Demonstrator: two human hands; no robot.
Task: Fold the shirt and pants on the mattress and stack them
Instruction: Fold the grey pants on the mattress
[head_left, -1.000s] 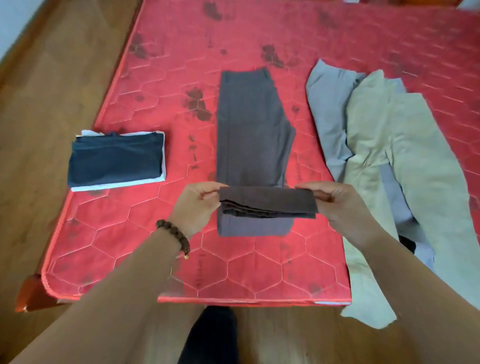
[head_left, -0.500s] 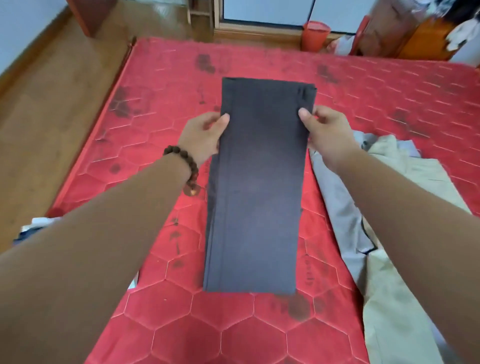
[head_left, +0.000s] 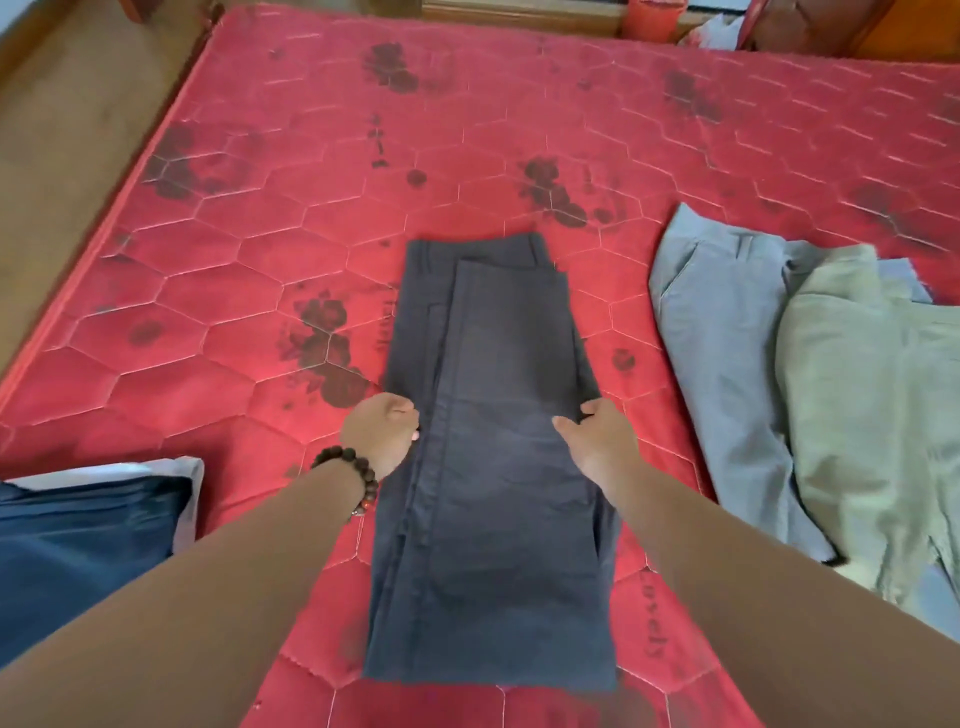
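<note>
Dark grey pants (head_left: 493, 519) lie lengthwise on the red mattress (head_left: 249, 270), folded over so the leg ends reach almost to the waistband at the far end. My left hand (head_left: 382, 434), with a bead bracelet at the wrist, has its fingers curled round the left edge of the pants about halfway along. Opposite it, my right hand (head_left: 597, 441) pinches the right edge, thumb on top of the cloth. A folded navy garment (head_left: 88, 535) sits on a white one at the near left.
Light grey pants (head_left: 722, 343) and a beige garment (head_left: 872, 395) lie spread out and overlapping on the right of the mattress. Wooden floor (head_left: 67, 130) runs along the left side. A red bucket (head_left: 649, 15) and furniture stand beyond the far edge.
Both hands carried the leg ends from the near end up to the waistband and laid them down. They have since come back to the middle of the pants' side edges.
</note>
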